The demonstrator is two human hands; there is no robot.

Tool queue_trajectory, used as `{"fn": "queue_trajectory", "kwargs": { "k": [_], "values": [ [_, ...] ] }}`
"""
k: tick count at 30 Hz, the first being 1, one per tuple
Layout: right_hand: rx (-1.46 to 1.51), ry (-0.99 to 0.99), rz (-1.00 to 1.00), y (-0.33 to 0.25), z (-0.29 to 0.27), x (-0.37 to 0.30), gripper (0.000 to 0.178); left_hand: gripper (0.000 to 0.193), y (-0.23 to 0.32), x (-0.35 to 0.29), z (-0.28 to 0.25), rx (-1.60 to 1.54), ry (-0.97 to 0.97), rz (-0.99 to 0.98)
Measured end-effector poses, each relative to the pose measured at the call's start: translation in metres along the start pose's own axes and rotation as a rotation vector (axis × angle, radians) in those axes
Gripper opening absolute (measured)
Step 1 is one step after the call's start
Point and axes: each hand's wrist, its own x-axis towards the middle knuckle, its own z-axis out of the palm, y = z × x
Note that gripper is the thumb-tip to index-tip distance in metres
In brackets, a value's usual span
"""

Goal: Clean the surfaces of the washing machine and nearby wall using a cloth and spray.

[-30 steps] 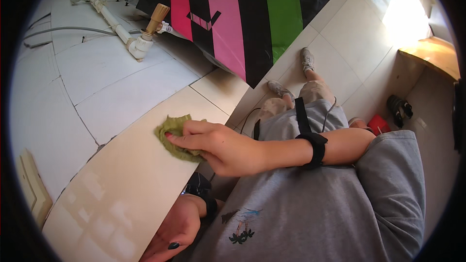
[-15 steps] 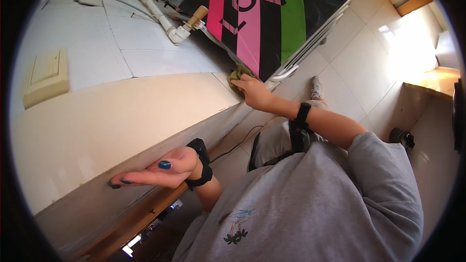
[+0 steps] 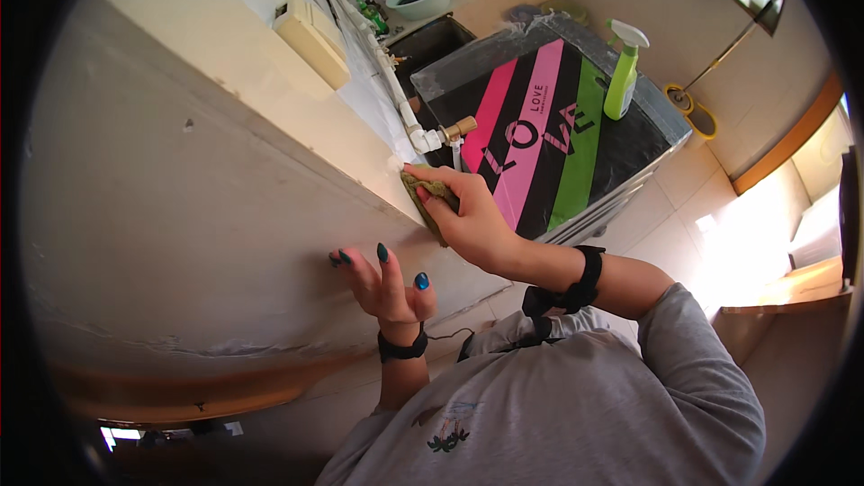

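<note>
A crumpled olive-green cloth (image 3: 430,200) is gripped in my right hand (image 3: 477,220), which presses it against the wall's corner edge beside the water pipe. Below and to the left of it, my left hand (image 3: 389,292) is raised close to the wall (image 3: 207,216) with its fingers apart and nothing in them. I cannot tell whether its fingertips touch the wall. A white pipe with a brass-coloured tap (image 3: 459,130) sticks out just beyond the cloth.
A striped cover (image 3: 531,135) lies on the appliance at the right, with a green spray bottle (image 3: 623,72) standing on it. Behind are a sink (image 3: 436,43) and a pale green basin (image 3: 421,2). A switch box (image 3: 310,40) juts from the wall. A mop bucket (image 3: 691,112) stands farther right.
The view has swung up, bringing the spray bottle, sink and basin into sight. My right hand has moved the cloth up along the wall edge. My left hand has turned fingers-up, nearer the right hand.
</note>
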Motion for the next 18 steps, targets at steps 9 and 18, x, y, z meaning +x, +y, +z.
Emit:
{"fn": "queue_trajectory", "kwargs": {
  "k": [9,18],
  "values": [
    [0.394,-0.301,-0.317,-0.089,-0.015,0.020,0.035,0.061,-0.003,0.001,0.007,-0.166,0.092,-0.021],
    [0.965,-0.893,0.295,-0.029,-0.105,0.024,0.035,0.055,0.036,0.009,-0.011,-0.387,0.257,-0.369]
  ]
}}
